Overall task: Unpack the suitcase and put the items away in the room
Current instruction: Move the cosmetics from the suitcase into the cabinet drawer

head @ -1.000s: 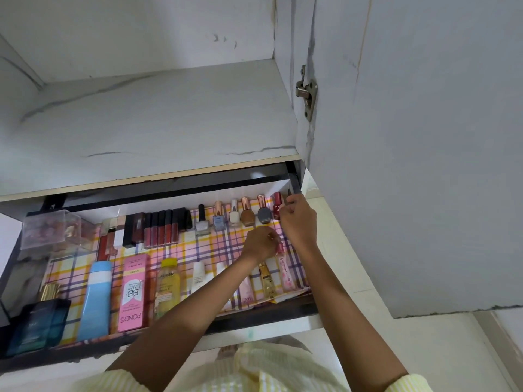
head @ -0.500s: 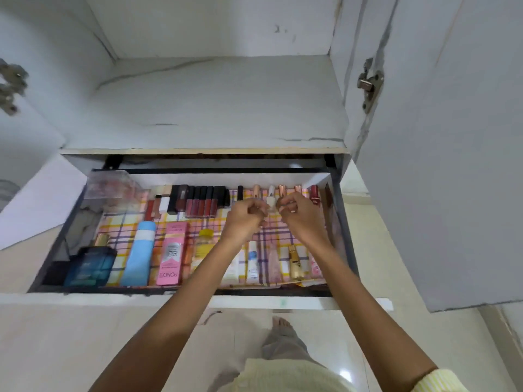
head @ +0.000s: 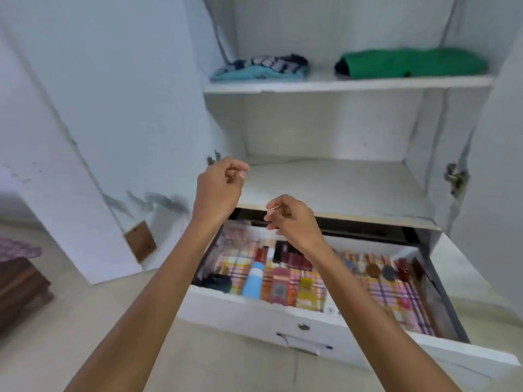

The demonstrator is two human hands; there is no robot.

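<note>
Both my hands hover above the open drawer (head: 254,312). The left hand (head: 219,188) is higher, in front of the lower shelf (head: 353,188), and the right hand (head: 293,222) is just over the drawer's back edge. The fingers of each are loosely curled, thumb near forefinger, and I can make out nothing held in either.

Judging by how things lie, a good part of the unpacking is done. The drawer has a checked liner (head: 396,290) carrying rows of toiletries: a blue bottle (head: 253,280), a pink box (head: 278,287), a yellow bottle (head: 305,290) and small nail polish bottles (head: 373,268) along the back. On the upper shelf (head: 339,84) sit a striped pile of clothes (head: 263,67) and a folded green pile (head: 410,62), well apart. The suitcase is out of view, so I cannot tell what is left in it. The drawer is not yet pushed shut.

The lip of the lower shelf juts just above the drawer's back, right by my right knuckles, so lifting straight up there could catch. The drawer front and its handle (head: 304,343) stick out toward me. The left door (head: 113,108) and right door (head: 498,165) stand open on either side, the right one close beside the drawer's rail, with a hinge (head: 454,176) protruding. The freest way out looks to be back toward me and left, over the floor (head: 56,349).
</note>
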